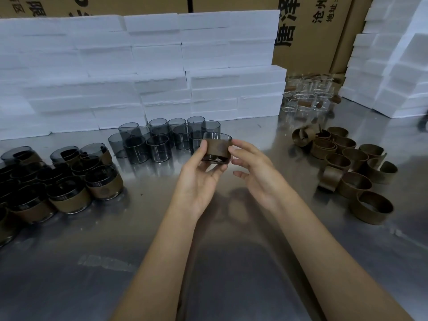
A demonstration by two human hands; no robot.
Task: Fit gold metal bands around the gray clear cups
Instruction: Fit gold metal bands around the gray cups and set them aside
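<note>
A gray clear cup (217, 136) with a gold metal band (218, 147) around its middle is held above the steel table. My left hand (201, 172) grips it from the left and below, thumb on the band. My right hand (252, 167) touches the band's right side with its thumb, the other fingers loose beneath. Bare gray cups (159, 144) stand in a cluster behind my hands. Loose gold bands (354, 167) lie in a pile at the right. Banded cups (69, 193) are grouped at the left.
White foam blocks (139, 66) are stacked along the back and at the far right (393, 66). Colourless clear glasses (305, 96) stand at the back right. Cardboard boxes (312, 31) rise behind. The steel table (139, 251) reaches to the near edge.
</note>
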